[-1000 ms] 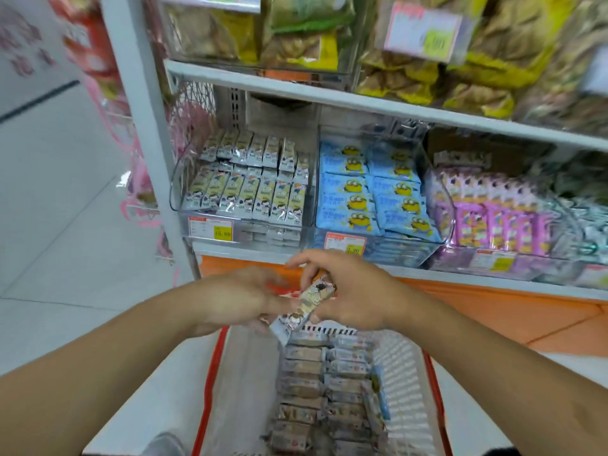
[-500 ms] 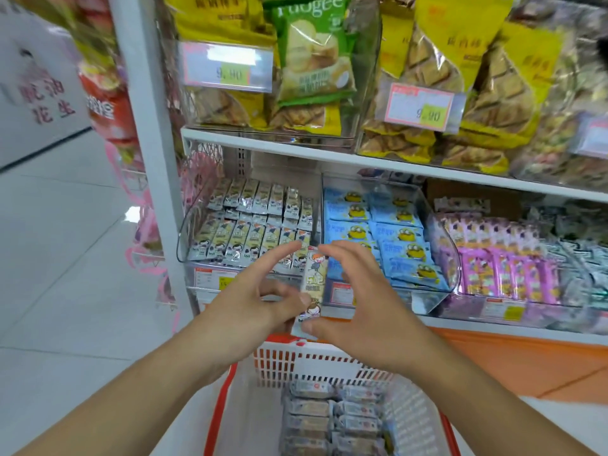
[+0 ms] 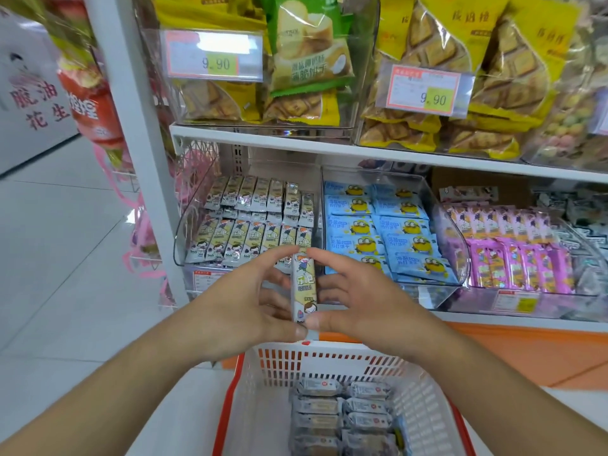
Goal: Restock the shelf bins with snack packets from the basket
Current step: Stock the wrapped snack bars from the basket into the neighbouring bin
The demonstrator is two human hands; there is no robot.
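Snack packet, slim glossy foil, upright, pinched by left hand and right hand, before seemingly clear-plastic bin.

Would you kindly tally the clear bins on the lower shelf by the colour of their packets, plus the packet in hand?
Cream-packet bin: 1
Blue-packet bin: 1
Pink-packet bin: 1
Held cream packet: 1
Total: 4
The cut-off far-right bin is left out.

Both hands' grip holds a packet upright between basket and shelf bin.
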